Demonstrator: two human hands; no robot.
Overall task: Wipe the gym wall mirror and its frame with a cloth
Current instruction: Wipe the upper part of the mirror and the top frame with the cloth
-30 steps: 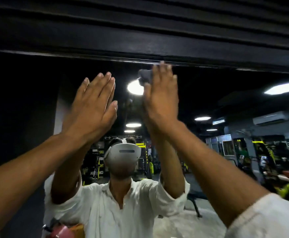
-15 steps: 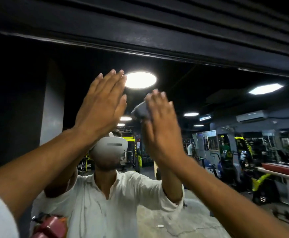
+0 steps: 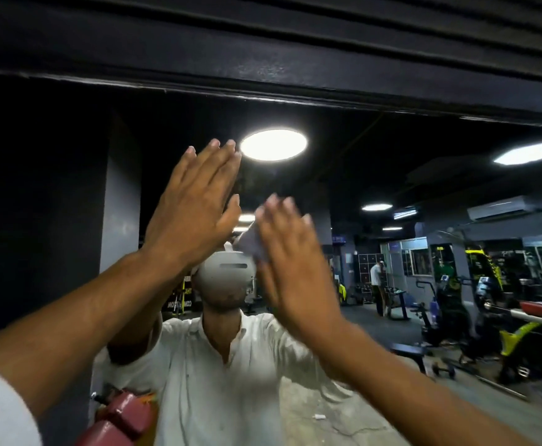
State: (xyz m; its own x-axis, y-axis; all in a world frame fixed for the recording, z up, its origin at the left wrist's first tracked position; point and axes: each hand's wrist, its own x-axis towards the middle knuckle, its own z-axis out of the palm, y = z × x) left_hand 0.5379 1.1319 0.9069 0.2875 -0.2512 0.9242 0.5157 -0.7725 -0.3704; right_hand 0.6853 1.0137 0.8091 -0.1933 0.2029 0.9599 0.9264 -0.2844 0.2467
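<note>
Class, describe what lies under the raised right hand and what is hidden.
A grey cloth pokes out left of the right hand, against the mirror. The hand covers the rest, so the cloth's full extent is hidden.

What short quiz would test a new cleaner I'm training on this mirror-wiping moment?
1. True or false: the cloth sits under the left hand.
2. The right hand is: A) a fist, B) flat-fingered on the cloth, C) hanging at the person's side.
3. Fill in: the cloth lies ___ the mirror's top frame.
Key: 1 false; 2 B; 3 below.
</note>
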